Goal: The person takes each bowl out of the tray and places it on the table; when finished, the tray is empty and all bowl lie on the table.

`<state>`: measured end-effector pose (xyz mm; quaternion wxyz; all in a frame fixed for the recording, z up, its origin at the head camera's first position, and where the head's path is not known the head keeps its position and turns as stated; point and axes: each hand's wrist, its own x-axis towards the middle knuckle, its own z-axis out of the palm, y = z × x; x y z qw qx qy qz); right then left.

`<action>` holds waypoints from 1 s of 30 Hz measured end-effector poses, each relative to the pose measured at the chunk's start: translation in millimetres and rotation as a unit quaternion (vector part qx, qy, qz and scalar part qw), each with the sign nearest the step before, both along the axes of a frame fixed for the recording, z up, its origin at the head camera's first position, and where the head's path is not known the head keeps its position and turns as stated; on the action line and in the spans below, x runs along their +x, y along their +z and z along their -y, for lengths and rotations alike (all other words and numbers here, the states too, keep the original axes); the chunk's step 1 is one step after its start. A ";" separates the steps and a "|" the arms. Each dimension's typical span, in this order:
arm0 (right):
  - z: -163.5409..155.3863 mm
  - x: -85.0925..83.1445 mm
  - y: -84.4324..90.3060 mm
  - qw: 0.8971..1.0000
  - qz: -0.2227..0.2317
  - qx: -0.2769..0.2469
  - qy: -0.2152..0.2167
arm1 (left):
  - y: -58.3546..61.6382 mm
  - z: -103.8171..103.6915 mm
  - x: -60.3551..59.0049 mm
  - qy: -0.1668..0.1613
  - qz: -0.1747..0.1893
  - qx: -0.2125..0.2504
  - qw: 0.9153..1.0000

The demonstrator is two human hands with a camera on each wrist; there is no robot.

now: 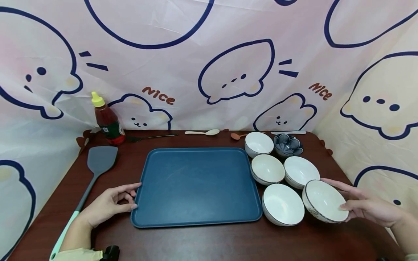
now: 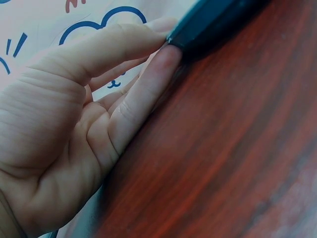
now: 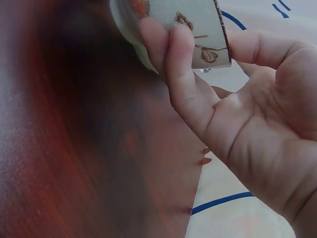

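My right hand (image 1: 372,206) grips a white bowl (image 1: 326,201) by its right side, thumb at the rim and fingers spread along the outside. The bowl is tilted, and a brown leaf pattern on its outer wall shows in the right wrist view. At the left edge of a blue rectangular tray (image 1: 196,186), my left hand (image 1: 109,203) touches the rim with index finger and thumb set apart. The left wrist view shows those fingertips (image 2: 171,54) right at the tray's edge, low over the table. Several other white bowls (image 1: 283,204) stand between the tray and my right hand.
A dark patterned bowl (image 1: 288,145) holding small dark pieces stands behind the white bowls. Far left is a yellow-capped sauce bottle (image 1: 110,121), with a long spatula (image 1: 100,159) reaching toward me. A pale spoon (image 1: 209,132), a brown spoon (image 1: 237,136) and a pale knife (image 1: 289,132) lie along the back.
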<state>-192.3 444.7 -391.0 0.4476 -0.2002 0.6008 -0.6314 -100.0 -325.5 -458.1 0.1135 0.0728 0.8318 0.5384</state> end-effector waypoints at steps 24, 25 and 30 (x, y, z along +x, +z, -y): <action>-12.1 14.6 -16.7 0.995 0.003 0.095 -0.029 | 1.6 -3.9 -2.7 -0.008 0.001 0.003 1.000; -12.2 14.4 -18.1 0.995 0.005 0.094 -0.030 | 1.8 -3.3 -2.5 -0.005 0.001 0.001 1.000; -8.7 11.9 -25.2 0.996 0.021 0.070 -0.042 | 5.4 0.4 0.9 0.009 0.000 -0.003 1.000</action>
